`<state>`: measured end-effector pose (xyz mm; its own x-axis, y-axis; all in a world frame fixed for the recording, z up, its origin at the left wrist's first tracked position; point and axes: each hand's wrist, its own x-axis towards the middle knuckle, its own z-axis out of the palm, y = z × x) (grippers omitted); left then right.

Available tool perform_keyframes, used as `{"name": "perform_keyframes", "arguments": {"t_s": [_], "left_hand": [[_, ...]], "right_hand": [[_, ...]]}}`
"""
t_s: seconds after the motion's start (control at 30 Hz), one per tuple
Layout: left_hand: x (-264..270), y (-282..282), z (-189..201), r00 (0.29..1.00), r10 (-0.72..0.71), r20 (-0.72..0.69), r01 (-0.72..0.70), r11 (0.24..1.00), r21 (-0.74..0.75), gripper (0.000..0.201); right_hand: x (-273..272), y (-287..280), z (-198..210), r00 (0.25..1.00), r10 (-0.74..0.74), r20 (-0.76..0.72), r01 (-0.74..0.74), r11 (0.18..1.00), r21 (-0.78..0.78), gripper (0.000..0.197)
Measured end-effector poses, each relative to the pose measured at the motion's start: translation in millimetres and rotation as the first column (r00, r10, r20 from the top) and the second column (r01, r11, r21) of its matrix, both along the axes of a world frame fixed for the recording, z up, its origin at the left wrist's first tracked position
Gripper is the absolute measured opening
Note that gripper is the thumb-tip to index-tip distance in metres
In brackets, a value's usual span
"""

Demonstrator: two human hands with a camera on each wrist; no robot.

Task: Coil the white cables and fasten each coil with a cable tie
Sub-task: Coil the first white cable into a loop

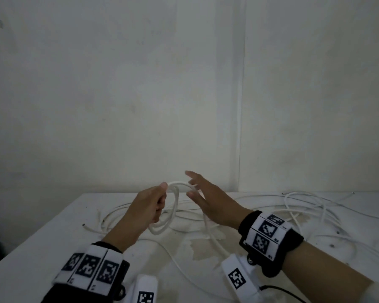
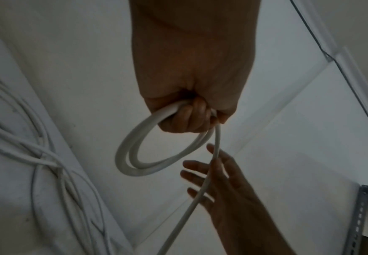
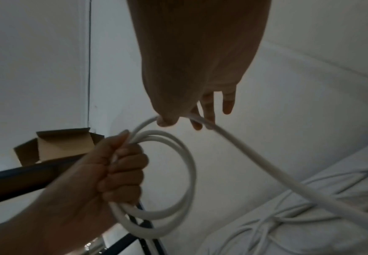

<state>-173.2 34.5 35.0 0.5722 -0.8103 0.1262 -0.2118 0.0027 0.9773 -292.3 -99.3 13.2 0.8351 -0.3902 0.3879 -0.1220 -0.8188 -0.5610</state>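
Loose white cables [image 1: 304,206] sprawled over the table [image 1: 42,241] from about nine o'clock round to three o'clock of the two raised hands, thickest at two to three o'clock. The bare strip of tabletop at seven to eight o'clock lay open for a hand to pass. At twelve o'clock the wall [image 1: 140,95] rose just behind the table's far edge, closing that side, while the air above the cables stood free.
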Motion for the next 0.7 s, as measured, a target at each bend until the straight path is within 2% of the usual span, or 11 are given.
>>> {"name": "perform_keyframes", "arguments": {"t_s": [0.1,0.37,0.57,0.7], "left_hand": [[-3,2,-2,0.999,-0.039,-0.006,0.039,0.999,0.023,0.041],[-11,6,-6,0.982,-0.165,-0.09,0.167,0.986,0.015,0.047],[-16,11,-7,0.97,-0.2,-0.141,0.204,0.979,0.015,0.045],[-19,13,-2,0.952,-0.227,-0.203,0.227,0.974,-0.027,0.047]], "right_hand": [[3,10,11,0.996,0.031,0.078,-0.028,0.999,-0.032,0.023],[-4,7,25,0.975,-0.066,0.214,0.101,0.983,-0.155,0.022],[-11,-1,25,0.977,-0.109,0.185,0.136,0.981,-0.141,0.021],[-10,-3,13,0.986,-0.062,0.152,0.081,0.989,-0.123,0.025]]}}
